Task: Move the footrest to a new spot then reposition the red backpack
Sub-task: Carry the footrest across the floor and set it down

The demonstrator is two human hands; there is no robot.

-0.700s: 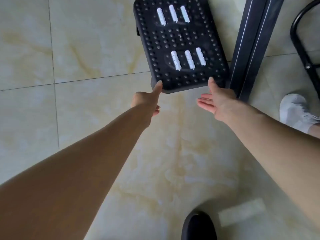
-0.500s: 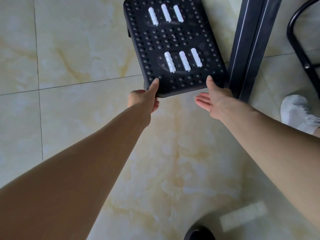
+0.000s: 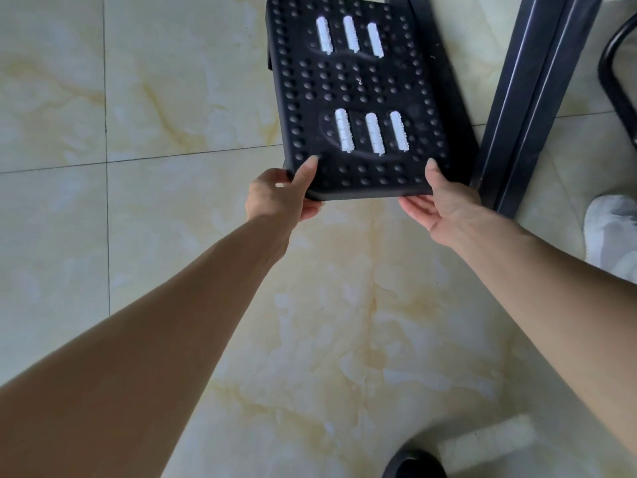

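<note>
A black plastic footrest (image 3: 358,91) with raised bumps and white rollers stands on the tiled floor at the top centre. My left hand (image 3: 282,194) grips its near left corner, thumb on top and fingers curled under the edge. On the near right corner my right hand (image 3: 444,205) has its thumb on the top face and its fingers beneath the rim. No red backpack is in view.
A dark metal desk leg (image 3: 531,98) runs along the footrest's right side, almost touching it. A black curved chair base (image 3: 617,63) is at the far right. A white shoe (image 3: 610,229) is at right, and a dark shoe tip (image 3: 413,464) at the bottom.
Both hands have closed in from just short of the footrest's near edge and now hold its two near corners. The footrest fills more of the view.
</note>
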